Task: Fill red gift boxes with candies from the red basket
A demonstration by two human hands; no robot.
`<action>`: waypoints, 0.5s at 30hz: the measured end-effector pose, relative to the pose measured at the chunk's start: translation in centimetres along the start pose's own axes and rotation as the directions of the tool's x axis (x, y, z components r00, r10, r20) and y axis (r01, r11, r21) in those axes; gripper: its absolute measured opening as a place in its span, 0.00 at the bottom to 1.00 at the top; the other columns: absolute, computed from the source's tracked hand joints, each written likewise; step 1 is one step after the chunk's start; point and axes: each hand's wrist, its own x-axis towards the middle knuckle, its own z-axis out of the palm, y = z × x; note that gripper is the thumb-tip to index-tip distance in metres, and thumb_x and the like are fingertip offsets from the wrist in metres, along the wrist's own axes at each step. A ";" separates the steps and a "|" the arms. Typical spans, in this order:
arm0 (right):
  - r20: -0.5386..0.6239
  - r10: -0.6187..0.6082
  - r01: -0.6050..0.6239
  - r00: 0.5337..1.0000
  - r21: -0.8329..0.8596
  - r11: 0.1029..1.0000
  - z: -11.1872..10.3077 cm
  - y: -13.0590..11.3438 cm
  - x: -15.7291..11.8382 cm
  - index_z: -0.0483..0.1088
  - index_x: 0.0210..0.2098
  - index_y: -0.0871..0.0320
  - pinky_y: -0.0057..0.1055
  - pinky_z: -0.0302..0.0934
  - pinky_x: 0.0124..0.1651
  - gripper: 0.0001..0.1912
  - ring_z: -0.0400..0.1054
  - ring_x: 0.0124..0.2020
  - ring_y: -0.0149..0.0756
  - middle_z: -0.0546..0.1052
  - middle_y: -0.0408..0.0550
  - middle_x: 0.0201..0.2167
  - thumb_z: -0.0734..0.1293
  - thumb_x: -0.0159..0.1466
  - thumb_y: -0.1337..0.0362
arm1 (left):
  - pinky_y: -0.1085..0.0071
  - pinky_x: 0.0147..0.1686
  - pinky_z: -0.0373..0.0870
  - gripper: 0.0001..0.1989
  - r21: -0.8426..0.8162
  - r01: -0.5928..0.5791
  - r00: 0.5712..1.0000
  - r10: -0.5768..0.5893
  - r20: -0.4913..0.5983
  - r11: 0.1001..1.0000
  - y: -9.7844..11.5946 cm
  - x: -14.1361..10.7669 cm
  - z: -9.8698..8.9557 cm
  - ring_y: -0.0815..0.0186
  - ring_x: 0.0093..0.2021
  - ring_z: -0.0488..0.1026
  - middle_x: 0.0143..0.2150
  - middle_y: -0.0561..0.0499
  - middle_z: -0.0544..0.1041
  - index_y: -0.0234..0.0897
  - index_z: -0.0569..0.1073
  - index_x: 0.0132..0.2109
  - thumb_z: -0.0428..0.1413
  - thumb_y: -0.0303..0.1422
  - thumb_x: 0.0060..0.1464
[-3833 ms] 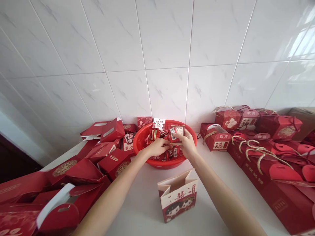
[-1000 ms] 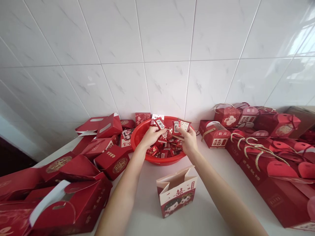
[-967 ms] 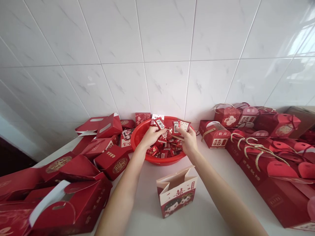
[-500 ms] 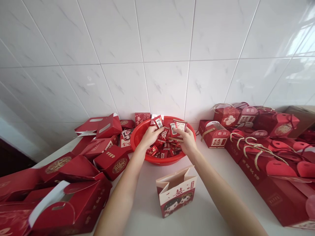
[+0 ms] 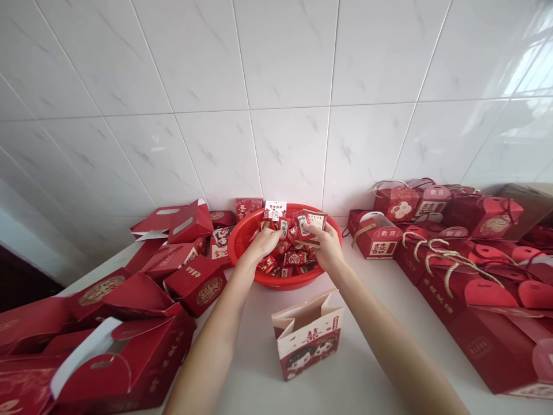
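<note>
Over a red plastic basket full of red-wrapped candies, both my hands are at work. My left hand has its fingers closed on a small red-and-white candy packet, low among the candies. My right hand pinches flat candy packets, one brown and cream, one red with a white label, at the basket's right side. Nearer to me a paper gift bag, cream and red with cartoon figures, stands upright with its top open.
Red gift boxes crowd the left side, one large box with its flaps up. Rope-handled red boxes fill the right, and a smaller box stands by the basket. Behind everything rises a white tiled wall.
My left hand has lowered slightly toward the candies, and its packet has turned more upright. A white-and-red card behind the basket shows more fully. My right hand stays nearly where it was.
</note>
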 end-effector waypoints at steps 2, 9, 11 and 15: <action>0.002 -0.002 0.002 1.000 0.004 1.000 0.0 0.0 0.0 0.76 0.32 0.56 0.32 0.73 0.32 0.12 0.77 0.29 0.37 0.82 0.44 0.30 0.76 0.47 0.66 | 0.65 0.33 0.69 0.21 0.043 0.031 0.999 -0.033 0.040 0.999 0.1 0.0 0.0 0.57 0.28 0.77 0.24 0.43 0.79 0.38 0.75 0.22 0.50 0.42 0.58; 0.000 -0.009 0.009 1.000 0.000 1.000 0.0 -0.1 0.0 0.74 0.31 0.56 0.34 0.73 0.34 0.13 0.77 0.31 0.39 0.81 0.43 0.28 0.76 0.46 0.65 | 0.69 0.37 0.68 0.07 0.251 -0.056 0.971 -0.006 0.238 0.966 0.9 -0.7 0.2 0.56 0.37 0.78 0.30 0.50 0.82 0.40 0.82 0.32 0.64 0.37 0.45; -0.007 -0.004 0.004 1.000 0.009 1.000 0.0 -0.1 0.0 0.74 0.31 0.56 0.35 0.74 0.35 0.13 0.77 0.31 0.40 0.81 0.43 0.28 0.76 0.46 0.65 | 0.70 0.39 0.68 0.10 0.303 -0.084 0.954 -0.011 0.298 0.949 1.0 -0.7 0.5 0.55 0.41 0.78 0.37 0.51 0.83 0.42 0.82 0.34 0.65 0.31 0.39; -0.022 -0.004 0.004 1.000 0.031 1.000 0.1 -0.1 -0.1 0.75 0.30 0.56 0.35 0.74 0.35 0.12 0.76 0.29 0.38 0.81 0.42 0.28 0.76 0.45 0.66 | 0.69 0.40 0.67 0.14 0.378 -0.115 0.928 -0.036 0.370 0.919 0.8 -0.4 0.9 0.53 0.42 0.78 0.40 0.50 0.83 0.43 0.82 0.35 0.66 0.29 0.34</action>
